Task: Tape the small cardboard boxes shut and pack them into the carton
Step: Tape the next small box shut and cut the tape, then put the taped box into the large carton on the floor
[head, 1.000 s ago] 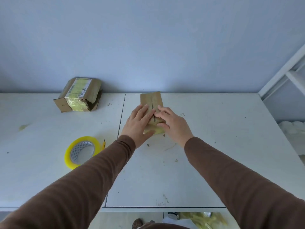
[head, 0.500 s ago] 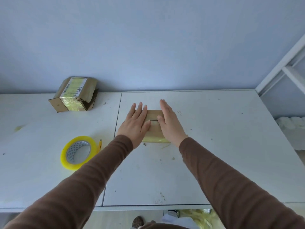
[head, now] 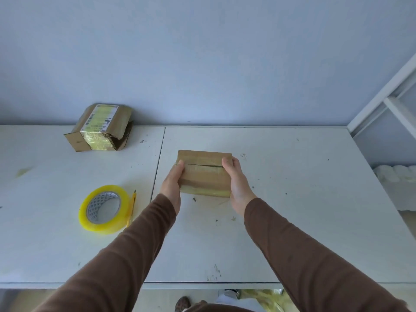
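A small cardboard box lies flat at the middle of the white table, its two top flaps meeting in a dark seam across it. My left hand grips its left end, thumb on top. My right hand grips its right end, thumb near the seam. A roll of yellow tape lies on the table to the left. A second small box, wrapped in tape and with a label, sits at the back left with one end torn open. No carton is in view.
A thin yellow pencil-like tool lies against the tape roll's right side. A white shelf frame stands at the right, with white rolls below it. The wall runs along the table's far edge.
The box has been turned from lengthwise to crosswise. My hands moved off its top, where they pressed the flaps, to its two ends.
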A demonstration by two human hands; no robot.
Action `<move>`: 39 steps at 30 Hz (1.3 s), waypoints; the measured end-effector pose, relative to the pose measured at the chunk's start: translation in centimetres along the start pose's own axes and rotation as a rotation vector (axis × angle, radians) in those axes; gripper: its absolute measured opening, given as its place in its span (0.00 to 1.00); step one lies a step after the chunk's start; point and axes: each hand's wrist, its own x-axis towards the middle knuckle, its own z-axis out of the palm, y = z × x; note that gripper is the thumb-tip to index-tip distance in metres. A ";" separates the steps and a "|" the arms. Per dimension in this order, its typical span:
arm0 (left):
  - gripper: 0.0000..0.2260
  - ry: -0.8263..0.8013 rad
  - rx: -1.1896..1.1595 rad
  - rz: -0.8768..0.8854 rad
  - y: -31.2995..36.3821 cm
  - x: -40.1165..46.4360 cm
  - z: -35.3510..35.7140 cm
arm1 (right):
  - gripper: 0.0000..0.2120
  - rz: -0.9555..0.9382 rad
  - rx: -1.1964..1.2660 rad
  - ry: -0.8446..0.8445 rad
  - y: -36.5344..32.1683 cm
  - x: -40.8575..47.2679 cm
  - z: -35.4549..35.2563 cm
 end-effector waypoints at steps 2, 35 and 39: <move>0.12 -0.092 0.134 0.105 0.1 0.9 -1.4 | 0.18 -0.106 0.023 0.044 -0.1 -0.8 0.4; 0.22 0.182 -0.223 0.250 0.4 -4.8 -0.2 | 0.22 -0.211 -0.025 -0.164 -1.9 -2.2 6.3; 0.25 0.247 -0.279 0.331 2.3 -8.3 -4.4 | 0.22 -0.272 -0.024 -0.253 -2.0 -5.3 11.0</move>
